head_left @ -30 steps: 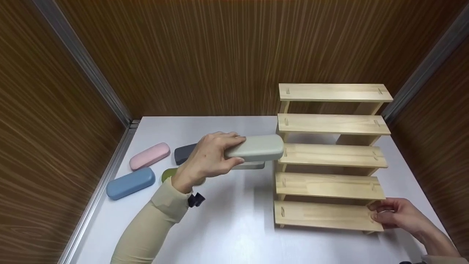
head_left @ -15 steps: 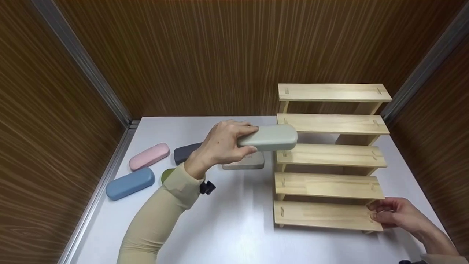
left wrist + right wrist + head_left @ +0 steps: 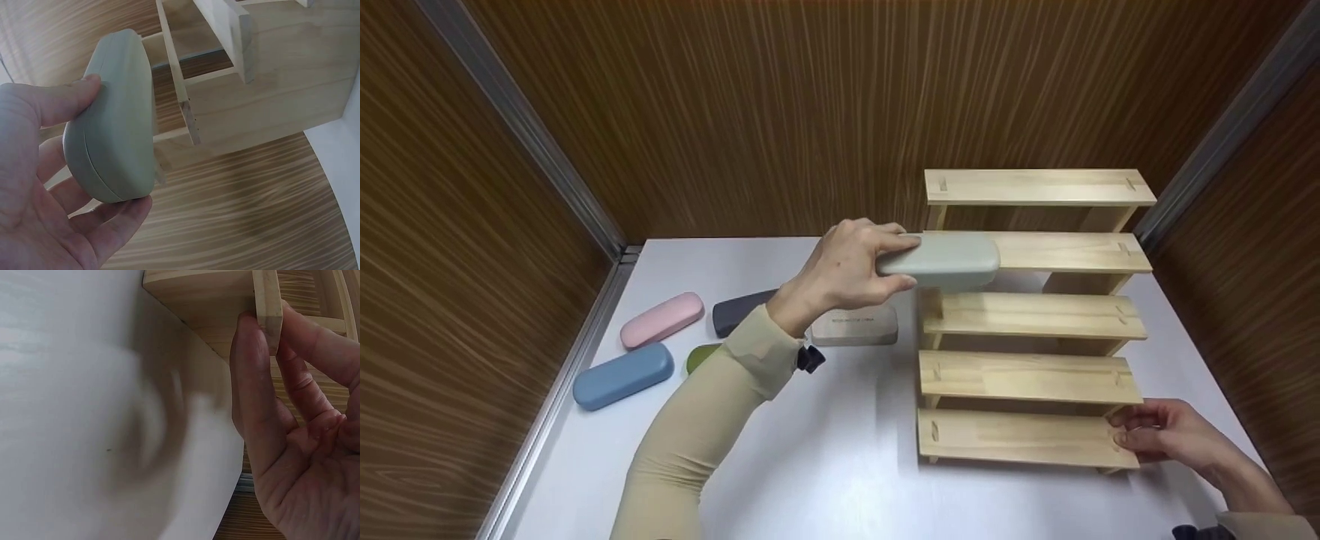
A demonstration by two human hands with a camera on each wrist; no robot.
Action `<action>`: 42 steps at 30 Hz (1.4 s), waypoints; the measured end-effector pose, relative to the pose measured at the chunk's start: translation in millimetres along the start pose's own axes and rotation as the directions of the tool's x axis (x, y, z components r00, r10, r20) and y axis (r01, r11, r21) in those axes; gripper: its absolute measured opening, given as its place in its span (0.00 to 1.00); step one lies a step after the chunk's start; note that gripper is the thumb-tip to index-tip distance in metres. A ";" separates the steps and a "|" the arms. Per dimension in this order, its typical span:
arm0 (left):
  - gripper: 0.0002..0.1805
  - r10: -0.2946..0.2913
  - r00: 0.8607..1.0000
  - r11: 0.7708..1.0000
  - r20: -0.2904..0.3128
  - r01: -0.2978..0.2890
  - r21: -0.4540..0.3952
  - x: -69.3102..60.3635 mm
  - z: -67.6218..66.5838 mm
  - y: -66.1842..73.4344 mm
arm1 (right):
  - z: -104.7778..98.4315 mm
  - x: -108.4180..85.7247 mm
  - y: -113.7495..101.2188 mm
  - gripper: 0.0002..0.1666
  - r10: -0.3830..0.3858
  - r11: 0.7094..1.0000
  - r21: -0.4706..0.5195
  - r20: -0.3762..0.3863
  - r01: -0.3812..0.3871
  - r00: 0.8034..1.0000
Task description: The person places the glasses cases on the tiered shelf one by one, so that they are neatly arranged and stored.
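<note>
In the head view my left hand (image 3: 847, 266) grips a pale green glasses case (image 3: 945, 259) by its left end. The case is in the air, its right end over the left part of the wooden tiered shelf (image 3: 1042, 311), around the second and third tiers from the top. In the left wrist view the thumb lies on one side of the case (image 3: 115, 118) and fingers curl under the other. My right hand (image 3: 1174, 435) pinches the right end of the lowest shelf board; the right wrist view shows thumb and fingers on either face of that board (image 3: 268, 309).
Left on the white table (image 3: 810, 465) lie a pink case (image 3: 662, 320), a blue case (image 3: 624, 376), a dark case (image 3: 739, 311), a partly hidden green item (image 3: 702, 355) and a light grey case (image 3: 855, 327). Wood-patterned walls enclose the back and sides.
My left hand has carried the pale green case up and to the right, from beside the shelf to over its left part. The right hand keeps its hold on the lowest board.
</note>
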State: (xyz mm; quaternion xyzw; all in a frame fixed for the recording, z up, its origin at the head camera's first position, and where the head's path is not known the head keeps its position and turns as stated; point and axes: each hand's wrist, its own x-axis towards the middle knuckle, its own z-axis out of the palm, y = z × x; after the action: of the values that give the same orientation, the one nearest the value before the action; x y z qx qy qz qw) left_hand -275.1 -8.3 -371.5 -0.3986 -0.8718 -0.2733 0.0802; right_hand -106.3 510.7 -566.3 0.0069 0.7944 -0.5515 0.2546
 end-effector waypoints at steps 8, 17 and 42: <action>0.30 0.017 1.000 1.000 0.020 -0.018 0.024 30.6 -0.6 12.1 | 1.4 -0.8 -1.7 0.15 -0.006 1.000 0.010 -0.001 0.006 1.000; 0.30 -0.018 1.000 1.000 0.019 0.017 0.018 62.0 0.6 24.8 | 3.4 0.5 0.7 0.16 -0.023 0.999 0.040 -0.005 0.023 1.000; 0.32 -0.063 0.996 0.998 0.068 0.065 -0.018 128.4 7.7 60.4 | -2.3 -9.5 24.2 0.25 -0.105 0.977 0.193 0.078 0.088 0.991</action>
State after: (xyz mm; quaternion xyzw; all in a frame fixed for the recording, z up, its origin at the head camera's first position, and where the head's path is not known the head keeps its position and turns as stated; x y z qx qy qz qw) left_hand -315.8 111.6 -307.1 -0.3802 -0.8835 -0.2708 0.0380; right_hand -91.8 524.8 -582.9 -0.0320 0.7256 -0.6361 0.2604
